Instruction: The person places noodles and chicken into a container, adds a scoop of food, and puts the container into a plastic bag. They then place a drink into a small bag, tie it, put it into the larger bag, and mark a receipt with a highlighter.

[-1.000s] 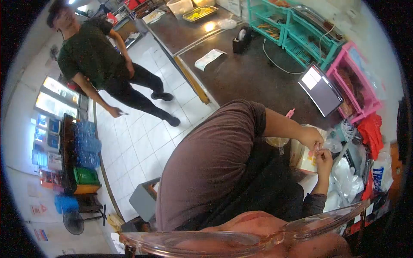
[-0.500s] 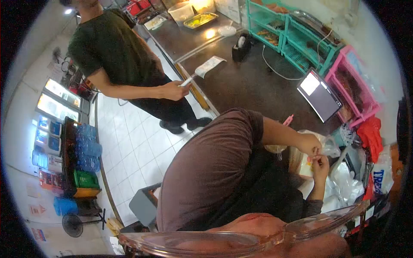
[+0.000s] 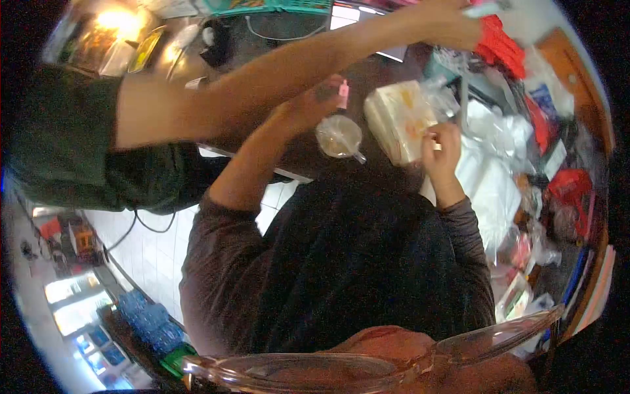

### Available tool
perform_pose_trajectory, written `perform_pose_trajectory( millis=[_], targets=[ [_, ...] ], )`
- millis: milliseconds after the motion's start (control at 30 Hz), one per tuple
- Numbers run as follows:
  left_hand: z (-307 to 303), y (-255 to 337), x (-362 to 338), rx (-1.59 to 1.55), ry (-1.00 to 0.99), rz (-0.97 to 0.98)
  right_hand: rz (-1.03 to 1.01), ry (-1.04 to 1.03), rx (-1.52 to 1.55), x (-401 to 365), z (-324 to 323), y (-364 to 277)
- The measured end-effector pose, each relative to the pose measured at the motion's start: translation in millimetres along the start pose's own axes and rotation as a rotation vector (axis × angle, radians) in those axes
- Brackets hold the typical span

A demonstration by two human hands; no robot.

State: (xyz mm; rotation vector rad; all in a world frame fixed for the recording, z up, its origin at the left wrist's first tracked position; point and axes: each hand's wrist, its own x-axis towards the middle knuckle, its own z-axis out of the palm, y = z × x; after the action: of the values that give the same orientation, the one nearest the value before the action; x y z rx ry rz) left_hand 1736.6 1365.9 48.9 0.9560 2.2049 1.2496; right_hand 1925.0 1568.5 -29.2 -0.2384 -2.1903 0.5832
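My left hand reaches over the dark counter, partly hidden by a co-worker's forearm, with its blurred fingertips right at a small pink plastic tool. Just below lies a clear plastic bag, rounded, with beige contents. Beside the front right corner of a thick stack of cream paper with orange print is my right hand. Its fingers are curled in a pinch around a small pale piece; I cannot tell what that piece is.
A co-worker's arm stretches across above my left hand toward a red plastic bag. White plastic bags are piled on the right. A tablet screen stands behind the arm. Food trays sit at the far left.
My hands, together before, are apart; the left has moved to the pink tool. The co-worker has come closer and now reaches across the counter. My view has turned down and right.
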Motion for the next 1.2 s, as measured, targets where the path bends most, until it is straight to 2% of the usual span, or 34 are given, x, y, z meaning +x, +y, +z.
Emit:
perform_pose_trajectory(
  millis=[67, 133, 267, 333, 367, 467, 567, 667, 767, 867, 967, 1067, 1167, 1200],
  targets=[
    [-22.9, -60.3, -4.3, 0.351, 0.127, 0.199, -0.13, -0.11, 0.052, -0.1, 3.8, -22.2],
    [-20.2, -73.4, -15.8, 0.244, 0.048, 0.104, -0.119, -0.357, 0.083, 10.5, 13.8, -54.0],
    [10.8, -106.9, -12.0, 0.178, -0.053, -0.12, -0.081, -0.593, 0.012, -16.3, 48.1, -64.5],
    [25.3, -149.8, 7.6, -0.112, -0.092, -0.152, -0.055, -0.707, -0.076, -24.6, 58.1, -62.3],
    [25.2, -152.6, 14.9, -0.254, -0.109, -0.165, -0.027, -0.697, -0.059, -26.4, 60.2, -62.1],
    [26.9, -143.8, 16.6, -0.396, -0.087, -0.109, 0.009, -0.586, 0.046, -27.7, 60.2, -60.9],
    [26.3, -130.6, 8.6, -0.287, -0.025, -0.061, 0.333, -0.572, 0.29, -24.3, 54.0, -66.1],
    [23.8, -133.5, 6.3, -0.231, -0.06, 0.022, 0.528, -0.467, 0.5, -22.9, 63.8, -57.7],
    [27.6, -137.7, 8.0, -0.279, -0.067, 0.108, 0.641, -0.398, 0.686, -16.3, 75.3, -55.1],
    [33.6, -125.3, 3.5, -0.206, -0.021, 0.13, 0.726, -0.464, 0.776, 1.0, 75.3, -63.2],
    [36.9, -137.7, 11.4, -0.237, -0.003, 0.171, 0.733, -0.461, 1.017, 8.8, 75.5, -69.4],
    [45.7, -146.0, 19.7, -0.406, 0.1, 0.229, 0.781, -0.473, 0.971, 15.7, 72.1, -77.9],
    [45.5, -137.2, 19.1, -0.367, 0.039, 0.307, 0.77, -0.441, 1.038, 20.6, 70.0, -78.6],
    [42.6, -132.5, 16.5, -0.378, -0.016, 0.265, 0.805, -0.427, 1.097, 21.4, 70.1, -77.7]
  ],
)
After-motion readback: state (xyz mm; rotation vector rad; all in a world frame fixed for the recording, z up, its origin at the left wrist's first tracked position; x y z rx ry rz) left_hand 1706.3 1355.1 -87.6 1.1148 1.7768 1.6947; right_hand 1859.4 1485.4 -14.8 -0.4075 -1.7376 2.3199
